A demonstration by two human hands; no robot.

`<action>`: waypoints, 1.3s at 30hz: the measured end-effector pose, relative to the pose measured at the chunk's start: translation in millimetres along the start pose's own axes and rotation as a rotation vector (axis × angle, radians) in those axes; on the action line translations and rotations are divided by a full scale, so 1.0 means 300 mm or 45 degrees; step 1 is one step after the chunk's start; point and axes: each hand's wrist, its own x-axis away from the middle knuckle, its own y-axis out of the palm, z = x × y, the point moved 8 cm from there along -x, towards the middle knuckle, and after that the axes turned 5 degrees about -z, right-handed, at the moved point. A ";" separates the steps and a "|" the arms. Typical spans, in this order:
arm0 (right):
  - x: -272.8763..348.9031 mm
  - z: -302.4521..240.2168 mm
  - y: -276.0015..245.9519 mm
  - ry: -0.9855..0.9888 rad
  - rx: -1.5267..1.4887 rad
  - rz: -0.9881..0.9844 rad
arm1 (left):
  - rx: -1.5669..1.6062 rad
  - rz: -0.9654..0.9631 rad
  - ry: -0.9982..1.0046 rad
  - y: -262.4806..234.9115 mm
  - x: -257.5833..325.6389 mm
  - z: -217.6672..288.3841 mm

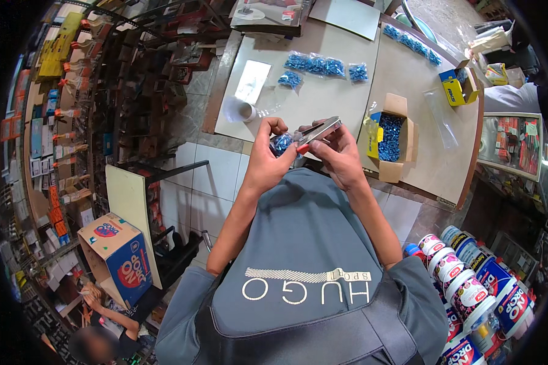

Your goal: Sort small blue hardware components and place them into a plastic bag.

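My left hand (pixel 265 157) is closed around a small clear plastic bag of blue screws (pixel 281 143), its fingers curled in at the near edge of the table. A silver stapler with a red end (pixel 324 131) is gripped in my right hand (pixel 342 159). The stapler's tip meets the top of the bag between my two hands; whether its jaws are pressed together cannot be made out. To the right of my right hand stands an open cardboard box (pixel 394 106) filled with loose blue screws (pixel 388 139).
Several filled bags (pixel 315 64) lie on the table (pixel 341 44), with another row (pixel 411 44) at the far right. A plastic roll (pixel 246 112) sits left, a yellow-blue box (pixel 459 86) right. Paint buckets (pixel 470 292) stack lower right. Another person (pixel 112 316) is lower left.
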 end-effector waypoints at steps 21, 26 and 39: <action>-0.169 0.077 0.216 -0.125 0.221 -0.039 | 0.176 -0.258 -0.115 -0.265 -0.048 -0.013; -0.178 0.051 0.243 -0.137 0.347 -0.034 | 0.242 -0.228 -0.137 -0.270 -0.047 -0.008; -0.202 0.096 0.041 -0.177 -0.161 0.380 | 0.636 -0.091 -0.397 -0.314 -0.018 -0.185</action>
